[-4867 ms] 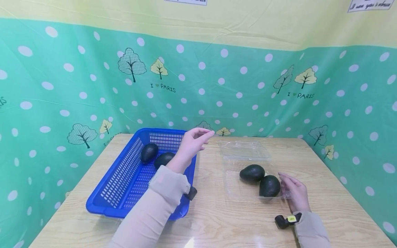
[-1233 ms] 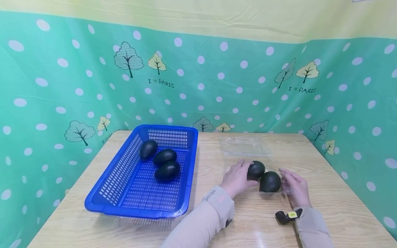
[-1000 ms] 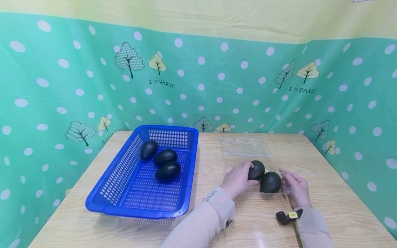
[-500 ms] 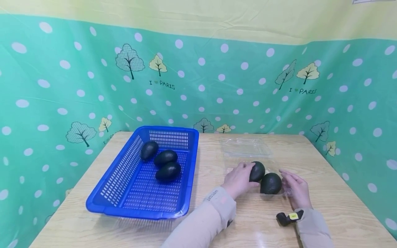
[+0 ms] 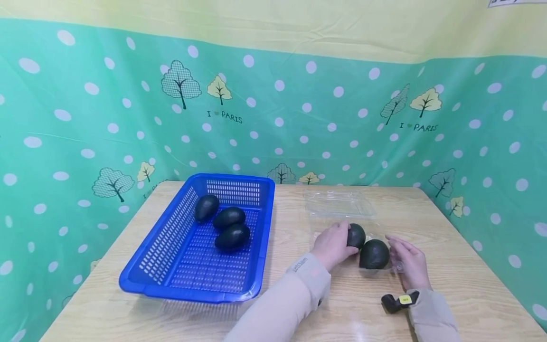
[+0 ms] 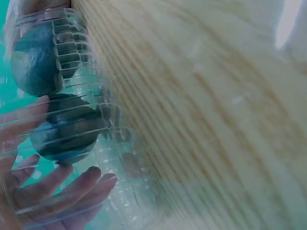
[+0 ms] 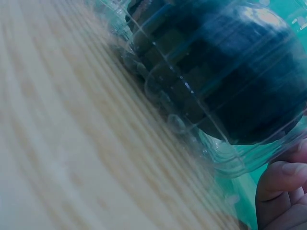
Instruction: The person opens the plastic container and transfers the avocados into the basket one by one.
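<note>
An opened clear plastic clamshell box (image 7: pixel 228 165) lies on the right half of the table, its lid (image 5: pixel 337 204) folded back to the rear. Two dark avocados sit in its base. My left hand (image 5: pixel 331 244) holds the left avocado (image 5: pixel 356 235) between thumb and fingers; the left wrist view shows these through the plastic wall (image 6: pixel 72 139). The right avocado (image 5: pixel 374 254) is close beside it, toward the box's front right corner. With thumb and fingers, my right hand (image 5: pixel 411 263) pinches the box's right edge, as the right wrist view shows.
A blue perforated basket (image 5: pixel 128 280) with three avocados (image 5: pixel 232 237) stands to the left. The wooden table (image 5: pixel 290 209) is bounded at the back and sides by a green and yellow printed cloth (image 5: pixel 299 95).
My left hand has come from over the basket to the left avocado, which has turned from lying lengthwise. In the last half second it shifts slightly right. The right hand stays at the box.
</note>
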Demonstrator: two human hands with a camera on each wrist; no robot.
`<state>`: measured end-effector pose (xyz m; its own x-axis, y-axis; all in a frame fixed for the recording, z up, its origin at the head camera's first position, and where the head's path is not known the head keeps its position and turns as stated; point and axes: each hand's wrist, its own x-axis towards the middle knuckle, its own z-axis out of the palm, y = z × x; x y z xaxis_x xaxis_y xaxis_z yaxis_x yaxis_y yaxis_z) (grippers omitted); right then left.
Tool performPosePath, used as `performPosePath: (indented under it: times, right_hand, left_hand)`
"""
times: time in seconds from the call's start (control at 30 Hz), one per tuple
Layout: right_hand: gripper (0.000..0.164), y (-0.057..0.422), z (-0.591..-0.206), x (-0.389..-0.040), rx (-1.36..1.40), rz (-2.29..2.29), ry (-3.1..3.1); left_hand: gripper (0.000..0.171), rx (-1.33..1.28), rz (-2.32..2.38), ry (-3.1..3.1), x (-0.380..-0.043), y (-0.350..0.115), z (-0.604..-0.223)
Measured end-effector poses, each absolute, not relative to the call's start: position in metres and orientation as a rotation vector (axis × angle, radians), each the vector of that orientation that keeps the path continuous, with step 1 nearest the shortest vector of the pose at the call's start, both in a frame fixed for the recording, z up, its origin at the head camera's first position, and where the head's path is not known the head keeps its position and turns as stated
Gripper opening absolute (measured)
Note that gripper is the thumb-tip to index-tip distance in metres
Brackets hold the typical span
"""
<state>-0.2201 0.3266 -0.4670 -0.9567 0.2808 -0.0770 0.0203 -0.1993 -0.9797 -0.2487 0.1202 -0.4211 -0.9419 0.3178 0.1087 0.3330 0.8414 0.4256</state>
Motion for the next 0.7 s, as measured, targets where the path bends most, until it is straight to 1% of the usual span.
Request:
performPosePath:
  times: [0.23, 0.57, 0.7]
  right_hand:
    - [0.017, 0.3277, -0.4654, -0.2204, -0.355, 2.282, -1.899]
    - [0.017, 0.3268, -0.4648, -0.2181, -0.358, 2.285, -1.905]
    - [0.018, 0.3268, -0.4655, -0.2175, -0.343, 2.284, -1.895]
  left_hand:
    - [0.063, -0.498, -0.557, -2.984, -0.2462, 0.1283, -0.4200]
    - [0.056, -0.483, -0.735, -2.957, -0.2469, 0.1308, -0.4254]
    - [0.059, -0.486, -0.789, -2.934, -0.2484, 0.1301, -0.4271]
